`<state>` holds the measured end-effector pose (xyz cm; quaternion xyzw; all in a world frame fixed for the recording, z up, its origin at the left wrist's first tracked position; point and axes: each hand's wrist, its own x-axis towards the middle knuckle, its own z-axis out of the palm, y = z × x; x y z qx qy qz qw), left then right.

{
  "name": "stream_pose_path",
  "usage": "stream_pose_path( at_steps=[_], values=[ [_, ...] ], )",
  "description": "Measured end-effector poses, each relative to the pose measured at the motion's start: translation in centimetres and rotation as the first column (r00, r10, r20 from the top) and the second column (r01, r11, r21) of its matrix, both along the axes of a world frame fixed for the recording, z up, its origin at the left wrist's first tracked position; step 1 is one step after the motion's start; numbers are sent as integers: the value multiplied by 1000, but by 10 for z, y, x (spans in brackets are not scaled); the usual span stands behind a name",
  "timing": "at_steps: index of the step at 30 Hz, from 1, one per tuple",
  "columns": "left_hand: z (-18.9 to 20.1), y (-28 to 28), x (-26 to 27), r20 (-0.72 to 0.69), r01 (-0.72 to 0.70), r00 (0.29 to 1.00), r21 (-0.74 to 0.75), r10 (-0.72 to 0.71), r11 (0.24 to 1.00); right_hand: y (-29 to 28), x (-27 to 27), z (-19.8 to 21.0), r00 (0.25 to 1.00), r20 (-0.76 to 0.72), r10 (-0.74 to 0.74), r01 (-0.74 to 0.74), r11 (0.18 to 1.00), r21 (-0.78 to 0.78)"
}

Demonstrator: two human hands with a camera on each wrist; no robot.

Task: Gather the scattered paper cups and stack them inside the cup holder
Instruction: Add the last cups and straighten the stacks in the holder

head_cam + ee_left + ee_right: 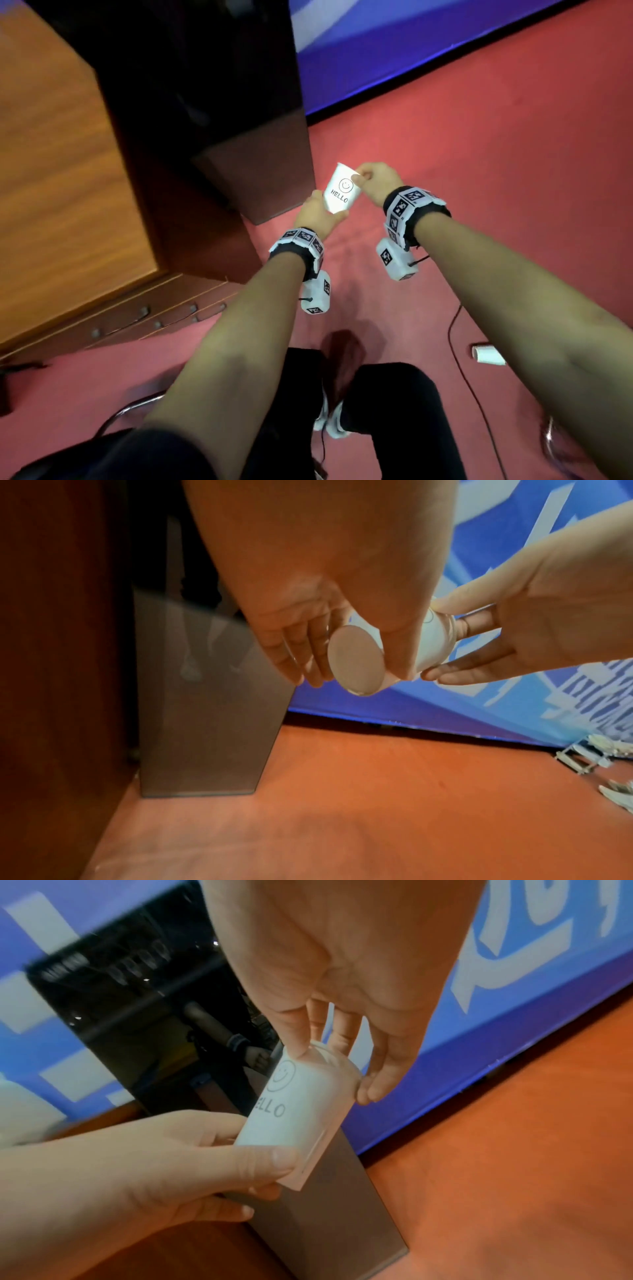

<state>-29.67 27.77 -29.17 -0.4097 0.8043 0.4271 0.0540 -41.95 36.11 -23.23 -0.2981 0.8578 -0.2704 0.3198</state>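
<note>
The job looked barely begun. Both hands were up in front of the seated person, sharing one white paper cup printed with a smiley face and the word HELLO (340, 192), held in the air above the red carpeted floor (496, 178), beside the dark glossy cabinet (260, 178). No cup holder showed in any view, so nothing could be called stacked yet. A second white paper cup (488, 354) lay on its side on the carpet, well apart from the hands, near the person's right forearm, so at least that one was left to gather.

The left hand (317, 216) had its thumb and fingers curled round the narrow base end of the held cup. The right hand (375, 180) pinched the wide rim end, thumb on the printed side, fingers behind.

The cup's long axis ran at a slant: in the head view its open mouth pointed up and away from the person, and its closed base (356, 660) down and back towards them. I judged it was passing from one hand to the other, though I could not tell which way.
</note>
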Motion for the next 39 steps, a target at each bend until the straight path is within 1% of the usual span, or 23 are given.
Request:
stream_pose_path(
  at_steps=[4,8,11,14,17,20,28,32,33,35,39],
  values=[
    [124,-31,21,-56,-22,998,-102,16,995,-34,15,120,1000,-27,12,-14,997,-71],
    [225,-58,58,-108,-84,992,-172,66,981,-71,42,217,993,-87,76,-88,986,-141],
    [282,-85,100,-146,-157,981,-198,129,968,-105,77,272,980,-118,159,-178,968,-174],
    [319,-115,155,-163,-215,970,-218,182,952,-144,124,307,951,-161,266,-296,932,-210],
    [340,-145,217,-199,-298,945,-200,259,933,-181,182,326,919,-167,357,-390,889,-241],
    [347,-181,275,-207,-356,925,-182,318,916,-223,236,331,894,-160,418,-446,859,-250],
    [355,-293,402,-184,-431,897,-160,402,888,-342,353,335,842,-193,504,-538,809,-236],
    [363,-342,465,-184,-483,871,-159,455,861,-402,409,338,842,-181,508,-539,798,-269],
    [365,-350,479,-187,-493,866,-170,464,853,-414,422,339,832,-177,526,-554,789,-265],
    [365,-368,503,-200,-536,841,-186,502,824,-437,445,338,794,-176,583,-608,758,-235],
    [363,-397,542,-234,-644,763,-199,603,738,-478,486,332,733,-144,665,-680,708,-190]
  ],
)
